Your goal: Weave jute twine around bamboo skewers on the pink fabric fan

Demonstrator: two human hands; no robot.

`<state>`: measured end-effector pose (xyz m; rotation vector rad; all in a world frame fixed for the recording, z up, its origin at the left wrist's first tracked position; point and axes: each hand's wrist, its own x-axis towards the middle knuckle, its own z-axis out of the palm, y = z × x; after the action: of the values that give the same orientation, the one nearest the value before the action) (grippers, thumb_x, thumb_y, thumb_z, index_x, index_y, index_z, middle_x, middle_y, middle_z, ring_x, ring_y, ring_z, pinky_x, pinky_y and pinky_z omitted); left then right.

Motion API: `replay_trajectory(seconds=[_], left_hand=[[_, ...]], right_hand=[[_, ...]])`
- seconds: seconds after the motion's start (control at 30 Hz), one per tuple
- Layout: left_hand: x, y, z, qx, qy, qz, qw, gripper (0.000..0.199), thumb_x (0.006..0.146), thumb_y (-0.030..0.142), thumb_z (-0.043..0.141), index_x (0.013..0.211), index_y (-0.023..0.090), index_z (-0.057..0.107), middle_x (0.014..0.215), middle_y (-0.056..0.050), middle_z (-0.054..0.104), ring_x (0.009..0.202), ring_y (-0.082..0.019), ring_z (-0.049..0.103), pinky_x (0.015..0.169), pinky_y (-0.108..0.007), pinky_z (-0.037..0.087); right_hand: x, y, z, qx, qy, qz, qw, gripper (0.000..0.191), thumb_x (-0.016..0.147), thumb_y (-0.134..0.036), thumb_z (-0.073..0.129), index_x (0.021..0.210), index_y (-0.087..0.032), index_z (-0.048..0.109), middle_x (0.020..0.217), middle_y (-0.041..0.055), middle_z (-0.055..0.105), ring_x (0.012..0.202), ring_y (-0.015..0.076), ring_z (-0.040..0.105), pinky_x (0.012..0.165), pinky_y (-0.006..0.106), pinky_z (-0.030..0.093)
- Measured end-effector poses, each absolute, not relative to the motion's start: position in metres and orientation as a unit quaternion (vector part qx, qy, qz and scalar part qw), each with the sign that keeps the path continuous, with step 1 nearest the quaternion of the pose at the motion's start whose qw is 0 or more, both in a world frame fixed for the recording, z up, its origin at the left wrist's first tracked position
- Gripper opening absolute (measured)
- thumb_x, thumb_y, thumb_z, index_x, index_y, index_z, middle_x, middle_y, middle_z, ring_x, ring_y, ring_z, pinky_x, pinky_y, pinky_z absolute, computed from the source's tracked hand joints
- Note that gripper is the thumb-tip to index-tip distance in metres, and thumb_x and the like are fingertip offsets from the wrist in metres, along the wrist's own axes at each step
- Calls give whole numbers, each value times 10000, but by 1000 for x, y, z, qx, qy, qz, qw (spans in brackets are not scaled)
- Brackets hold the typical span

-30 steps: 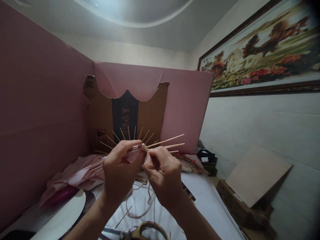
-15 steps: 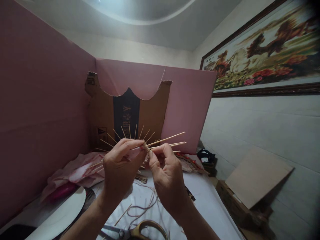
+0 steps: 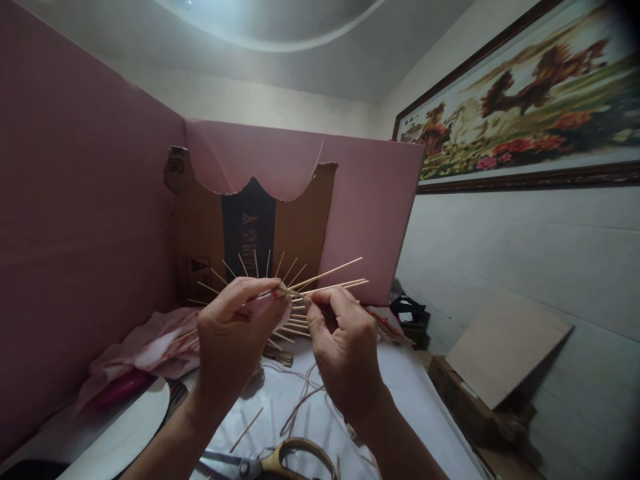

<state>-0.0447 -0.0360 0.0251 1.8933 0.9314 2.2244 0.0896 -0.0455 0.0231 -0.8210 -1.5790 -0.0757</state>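
Note:
Thin wooden sticks (image 3: 327,272) fan out in a ring around a centre piece that my fingers mostly hide. My left hand (image 3: 233,337) pinches this ring of sticks near its middle, thumb below and forefinger on top. Just to the right, my right hand (image 3: 345,347) is closed in a pinch on a strand of twine (image 3: 296,293), which runs between the two hands at the base of the sticks. Loose twine (image 3: 295,417) trails down onto the white tabletop under my right hand.
Scissors with gold-coloured handles (image 3: 300,453) lie at the front edge, near a short loose stick (image 3: 246,430). A white board (image 3: 120,433) and pink cloth (image 3: 145,347) are on the left. Cut cardboard (image 3: 300,230) stands behind; a cardboard box (image 3: 460,393) is at right.
My right hand has moved a little right, away from the left, drawing the twine strand out between them. My left hand still grips the sticks. The whole view has shifted slightly.

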Motion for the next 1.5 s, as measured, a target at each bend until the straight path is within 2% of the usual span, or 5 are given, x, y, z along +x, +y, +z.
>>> replay_trajectory(seconds=[0.3, 0.63, 0.87, 1.03, 1.5], left_hand=[[-45, -34, 21, 657, 270, 703, 39, 313, 739, 118, 723, 1010, 274, 711, 920, 3, 661, 738, -88, 618, 540, -161, 478], [-46, -35, 22, 641, 267, 718, 49, 290, 724, 112, 738, 947, 297, 732, 909, 13, 662, 757, -90, 620, 577, -166, 487], [-46, -36, 26, 593, 280, 733, 182, 233, 691, 180, 775, 906, 265, 749, 870, 3, 684, 729, -109, 639, 559, -161, 518], [-46, -36, 26, 543, 286, 745, 261, 400, 624, 197, 825, 1007, 270, 732, 826, 1, 707, 701, -102, 643, 607, -156, 541], [-47, -37, 26, 587, 268, 722, 249, 221, 693, 214, 775, 909, 245, 740, 889, -12, 672, 751, -113, 619, 605, -162, 511]], right_hand=[[90, -48, 25, -373, -666, -59, 643, 112, 788, -71, 561, 725, -155, 600, 705, 27, 616, 656, 141, 577, 601, 246, 426], [88, -48, 23, -365, -672, -72, 640, 99, 794, -88, 569, 732, -162, 593, 715, 19, 621, 648, 136, 565, 613, 262, 416], [84, -50, 22, -324, -679, -82, 654, 135, 802, -56, 533, 719, -145, 591, 691, 26, 618, 681, 141, 567, 646, 268, 445], [82, -50, 18, -312, -683, -98, 653, 132, 810, -63, 522, 742, -156, 587, 704, 27, 630, 685, 143, 566, 656, 276, 460], [84, -49, 20, -321, -671, -107, 659, 109, 804, -66, 540, 765, -142, 607, 699, 36, 645, 668, 144, 591, 639, 274, 460]])
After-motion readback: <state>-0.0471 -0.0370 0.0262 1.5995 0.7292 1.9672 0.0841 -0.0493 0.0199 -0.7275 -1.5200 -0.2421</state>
